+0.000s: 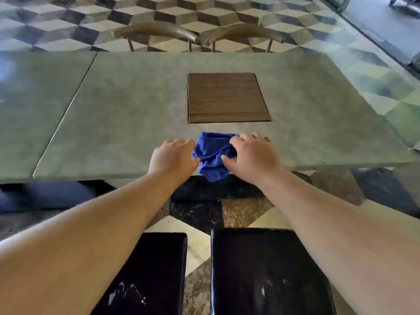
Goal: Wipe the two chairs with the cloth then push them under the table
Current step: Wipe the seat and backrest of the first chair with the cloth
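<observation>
Fingers (235,142) curled, right hand (252,155) gripping crumpled cloth (211,153).

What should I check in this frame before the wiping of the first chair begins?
1. Blue cloth within reach, bunched at the near edge of the table: ok.
2. Right hand grips it, thumb and fingers around it: ok.
3. Left hand grip: it lies against the cloth's left side; cannot tell.
4. Left black seat and right black seat stand out from under the table, tops exposed: ok.
5. Seats clean: pale marks, maybe glare; cannot tell.
</observation>
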A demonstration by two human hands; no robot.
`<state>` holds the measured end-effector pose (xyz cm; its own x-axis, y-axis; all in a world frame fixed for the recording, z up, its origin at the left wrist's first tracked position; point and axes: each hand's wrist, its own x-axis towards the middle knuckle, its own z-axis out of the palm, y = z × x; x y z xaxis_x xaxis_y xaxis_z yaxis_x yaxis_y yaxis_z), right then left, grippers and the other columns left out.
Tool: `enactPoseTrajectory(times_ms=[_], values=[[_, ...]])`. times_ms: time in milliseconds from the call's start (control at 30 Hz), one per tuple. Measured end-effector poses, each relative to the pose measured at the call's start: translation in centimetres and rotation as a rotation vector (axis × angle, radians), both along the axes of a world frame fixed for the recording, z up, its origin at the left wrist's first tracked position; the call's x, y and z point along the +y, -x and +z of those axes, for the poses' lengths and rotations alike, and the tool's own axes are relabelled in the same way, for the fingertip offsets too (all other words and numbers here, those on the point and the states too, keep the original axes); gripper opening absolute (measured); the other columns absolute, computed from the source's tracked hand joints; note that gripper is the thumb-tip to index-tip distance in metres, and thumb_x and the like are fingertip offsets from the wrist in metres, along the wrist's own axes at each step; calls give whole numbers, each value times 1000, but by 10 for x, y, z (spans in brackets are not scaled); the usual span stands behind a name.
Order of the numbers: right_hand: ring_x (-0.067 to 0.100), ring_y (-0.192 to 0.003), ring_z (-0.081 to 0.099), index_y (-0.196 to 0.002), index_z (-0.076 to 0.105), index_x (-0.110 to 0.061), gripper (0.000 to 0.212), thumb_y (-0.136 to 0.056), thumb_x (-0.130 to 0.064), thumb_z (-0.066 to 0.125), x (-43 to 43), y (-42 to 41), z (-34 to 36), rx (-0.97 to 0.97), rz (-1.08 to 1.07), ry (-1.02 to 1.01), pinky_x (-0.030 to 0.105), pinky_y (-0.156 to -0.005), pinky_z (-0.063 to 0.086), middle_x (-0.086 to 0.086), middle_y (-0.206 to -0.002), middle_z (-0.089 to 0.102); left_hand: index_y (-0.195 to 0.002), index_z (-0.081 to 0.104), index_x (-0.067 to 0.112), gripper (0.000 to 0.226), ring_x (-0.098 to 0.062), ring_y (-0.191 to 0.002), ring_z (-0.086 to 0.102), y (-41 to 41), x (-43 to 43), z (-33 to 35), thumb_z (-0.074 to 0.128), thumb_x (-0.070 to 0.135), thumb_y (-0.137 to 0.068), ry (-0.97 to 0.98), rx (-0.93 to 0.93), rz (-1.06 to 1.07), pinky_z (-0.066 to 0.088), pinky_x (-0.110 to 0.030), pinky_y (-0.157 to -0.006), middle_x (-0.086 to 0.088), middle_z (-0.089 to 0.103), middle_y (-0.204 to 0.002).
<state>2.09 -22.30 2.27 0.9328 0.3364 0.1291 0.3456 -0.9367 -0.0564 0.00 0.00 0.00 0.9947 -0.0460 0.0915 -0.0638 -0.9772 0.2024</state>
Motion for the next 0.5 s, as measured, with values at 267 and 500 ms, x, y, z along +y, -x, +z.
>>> enactPoseTrajectory(times_ms=[267,500], values=[[31,-108,57,-115,64,-21,39,-96,-53,53,8,-9,-37,43,46,11,46,-87,48,3,-112,66,-117,70,27,22,-32,-106,59,-23,-14,-33,60,33,-98,-38,98,4,50,-43,-79,-4,68,-111],[31,-109,58,-120,61,-22,41,-92,-52,58,3,-5,-33,32,51,13,47,-88,51,4,-115,66,-109,68,21,17,-32,-95,56,-24,-30,-27,54,19,-99,112,35,34,47,-42,-72,-7,64,-104]])
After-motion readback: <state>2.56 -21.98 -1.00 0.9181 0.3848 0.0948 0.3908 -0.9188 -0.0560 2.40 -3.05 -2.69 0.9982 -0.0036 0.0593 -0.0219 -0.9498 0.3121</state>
